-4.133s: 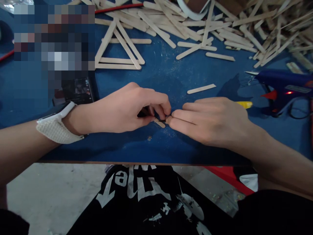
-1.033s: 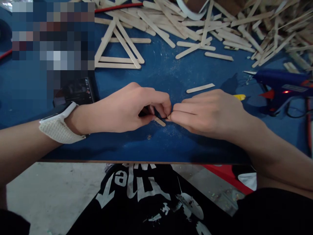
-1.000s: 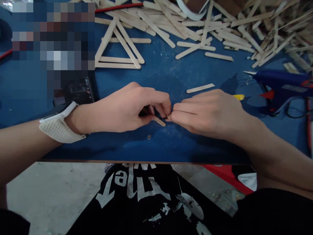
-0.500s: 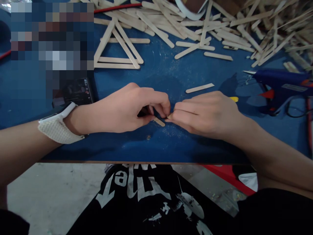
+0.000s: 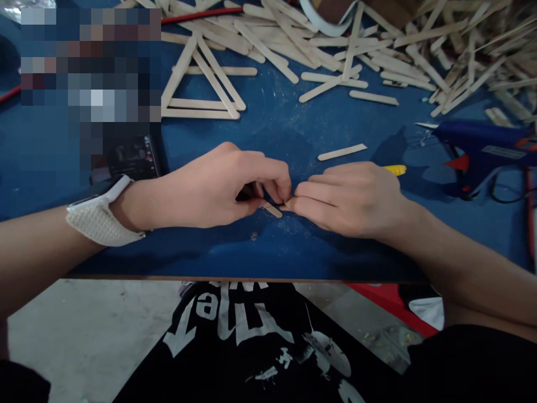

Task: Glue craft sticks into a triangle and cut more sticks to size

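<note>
My left hand [image 5: 229, 187], with a watch on its wrist, is closed in a pinch over a wooden craft stick [image 5: 274, 211]; only the stick's rounded end shows below the fingertips. Close beside it, my right hand [image 5: 348, 198] has its fingers pressed together around a small wooden stick end [image 5: 288, 202], mostly hidden by the fingers. The fingertips of both hands nearly meet there. Partly behind the right hand is a yellow object [image 5: 395, 169], its kind unclear. A short stick with one slanted end [image 5: 342, 152] lies just beyond that hand.
Craft sticks arranged as a triangle [image 5: 201, 114] lie at the back left, with a heap of sticks [image 5: 289, 39] behind. A blue glue gun [image 5: 482, 148] rests at the right, its cord beside it. A dark phone-like device [image 5: 132, 159] is near my left wrist.
My right hand has shifted slightly left and down, uncovering more of the yellow object. My left hand keeps nearly the same pose.
</note>
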